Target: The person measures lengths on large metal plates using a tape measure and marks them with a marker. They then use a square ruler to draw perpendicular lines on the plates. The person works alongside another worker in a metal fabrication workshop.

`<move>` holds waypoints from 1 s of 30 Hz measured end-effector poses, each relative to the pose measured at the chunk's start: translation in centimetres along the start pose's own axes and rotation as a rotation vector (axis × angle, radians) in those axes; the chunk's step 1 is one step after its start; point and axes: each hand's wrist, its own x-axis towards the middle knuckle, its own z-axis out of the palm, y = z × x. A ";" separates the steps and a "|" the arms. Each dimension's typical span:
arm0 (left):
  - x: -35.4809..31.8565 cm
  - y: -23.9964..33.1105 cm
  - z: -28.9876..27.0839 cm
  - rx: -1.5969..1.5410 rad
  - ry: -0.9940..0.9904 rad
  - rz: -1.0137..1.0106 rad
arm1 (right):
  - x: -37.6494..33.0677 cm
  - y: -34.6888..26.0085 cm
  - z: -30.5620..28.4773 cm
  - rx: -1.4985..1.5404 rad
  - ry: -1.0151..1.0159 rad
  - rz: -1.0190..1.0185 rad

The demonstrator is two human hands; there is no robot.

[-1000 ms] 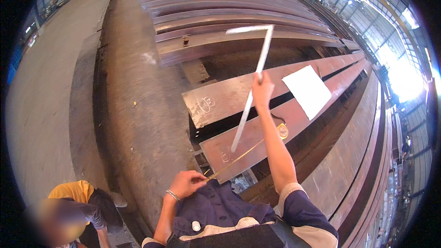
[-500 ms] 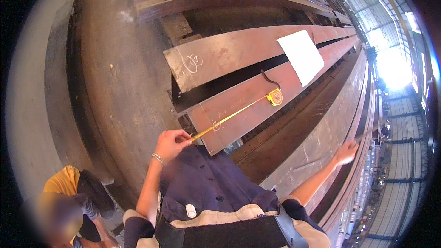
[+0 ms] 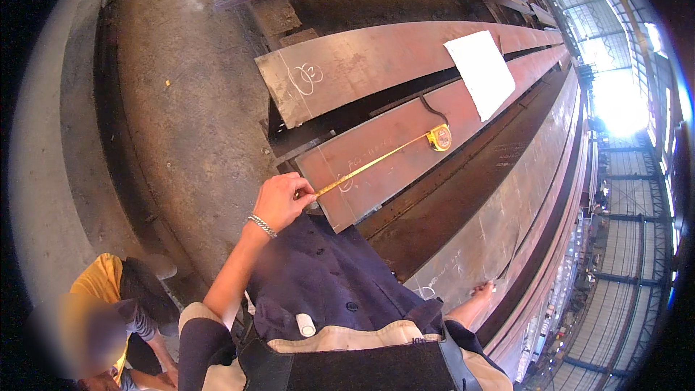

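Left hand point(image 3: 281, 201): closed, pinching the free end of the tape blade point(image 3: 373, 164) at the near edge of the steel plate point(image 3: 391, 156).
Right hand point(image 3: 483, 289): resting against the far plate; grip cannot be told.
Tape case point(image 3: 439, 137): lies on the plate, beside the white sheet point(image 3: 481, 72).
Handling: blade judged light, springy, sharp-edged; best held at the end hook.

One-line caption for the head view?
Left hand pins a yellow tape along a steel plate; right hand touches another plate.
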 end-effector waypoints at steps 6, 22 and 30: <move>0.9 1.8 0.2 -0.062 -0.054 -0.097 | -0.6 -0.9 0.0 -0.989 0.329 -0.155; 6.3 3.3 2.0 0.247 -0.165 -0.084 | -43.5 -29.1 32.0 -0.813 -1.189 -1.611; 5.8 3.7 3.4 0.265 -0.092 -0.145 | -41.5 -29.3 35.3 -0.852 -1.399 -1.780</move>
